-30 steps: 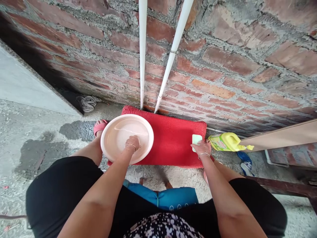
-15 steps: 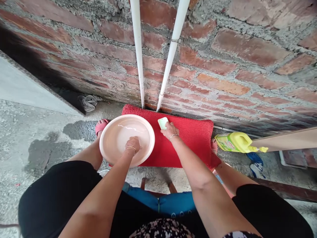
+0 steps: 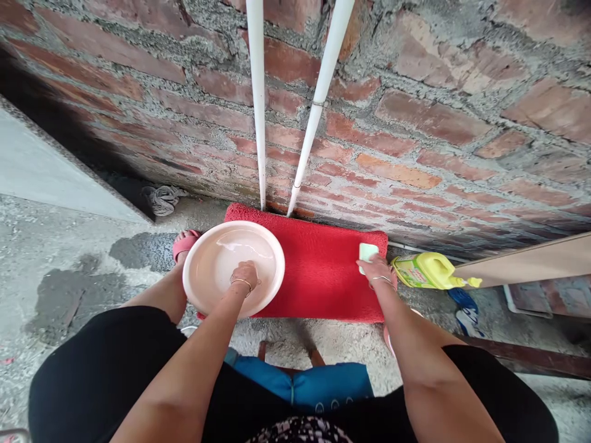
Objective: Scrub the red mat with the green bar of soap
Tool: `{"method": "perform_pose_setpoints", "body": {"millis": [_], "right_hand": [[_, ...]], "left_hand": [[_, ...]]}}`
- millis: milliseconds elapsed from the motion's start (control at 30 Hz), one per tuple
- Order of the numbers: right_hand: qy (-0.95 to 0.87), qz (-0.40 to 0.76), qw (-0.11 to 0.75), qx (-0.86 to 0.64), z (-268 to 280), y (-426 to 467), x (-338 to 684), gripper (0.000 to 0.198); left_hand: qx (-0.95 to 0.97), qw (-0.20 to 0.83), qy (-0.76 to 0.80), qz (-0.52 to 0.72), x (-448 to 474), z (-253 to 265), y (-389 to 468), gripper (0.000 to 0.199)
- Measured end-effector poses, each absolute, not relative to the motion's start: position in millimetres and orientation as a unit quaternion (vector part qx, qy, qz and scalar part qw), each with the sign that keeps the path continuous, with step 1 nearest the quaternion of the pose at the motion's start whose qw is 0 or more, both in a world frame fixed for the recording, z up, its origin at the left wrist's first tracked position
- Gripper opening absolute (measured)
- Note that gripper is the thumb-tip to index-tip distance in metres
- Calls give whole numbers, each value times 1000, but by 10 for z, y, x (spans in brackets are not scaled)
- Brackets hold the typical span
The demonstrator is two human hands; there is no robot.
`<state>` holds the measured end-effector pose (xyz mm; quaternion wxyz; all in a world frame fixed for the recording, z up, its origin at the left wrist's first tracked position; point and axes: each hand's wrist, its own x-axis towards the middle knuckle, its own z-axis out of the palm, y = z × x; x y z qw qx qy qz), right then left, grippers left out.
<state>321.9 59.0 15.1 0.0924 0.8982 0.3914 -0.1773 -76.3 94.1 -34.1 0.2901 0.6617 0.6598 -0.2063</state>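
Two bare hands, each with a bracelet at the wrist, reach forward and down from a seated person. The left forearm slants inward over the near rim of a pale pink basin (image 3: 279,280); the left hand (image 3: 244,277) is lowered inside, knuckles up and fingers curled, in what appears to be clear water. Whether its fingers close on anything cannot be told. The right arm extends nearly straight, and the right hand (image 3: 378,271) lies palm down, gripping a pale green block (image 3: 368,251) between thumb and fingers, with the block's far end protruding beyond them. This block is over the right end of a red mat (image 3: 323,271), near the edge; the basin occupies the mat's left end, well apart from it.

Writing: a yellow jug (image 3: 431,269), just right of the mat, carries a green and yellow label whose lettering is too small to read. Pale ring-shaped marks on the blue fabric (image 3: 323,381) between the thighs are likewise illegible.

Surroundings: the mat's far edge lies along a rough brick wall (image 3: 406,169), down which run two white pipes (image 3: 258,104). The floor (image 3: 28,246) is bare grey concrete with dark damp patches at left. A crumpled grey cloth (image 3: 162,200) lies beside the upright slab (image 3: 55,169); pink sandals (image 3: 181,247) flank the mat.
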Motion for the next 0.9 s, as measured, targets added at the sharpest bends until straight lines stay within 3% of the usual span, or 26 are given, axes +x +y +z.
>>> {"method": "perform_pose_setpoints", "body": {"millis": [133, 367, 567, 767, 900], "right_hand": [[528, -225, 41, 818, 25, 1156, 2139, 54], [667, -231, 58, 706, -41, 1744, 1036, 47], [574, -232, 76, 781, -42, 1698, 1988, 58], [352, -208, 90, 908, 77, 1136, 3443, 61], [259, -171, 100, 946, 157, 772, 3851, 63]], "left_hand": [[657, 290, 661, -216, -764, -318, 940, 58], [645, 294, 668, -227, -779, -366, 950, 57], [643, 292, 669, -230, -778, -395, 949, 57], [652, 286, 662, -233, -774, -438, 954, 56], [652, 288, 661, -232, -768, -416, 958, 58]]}}
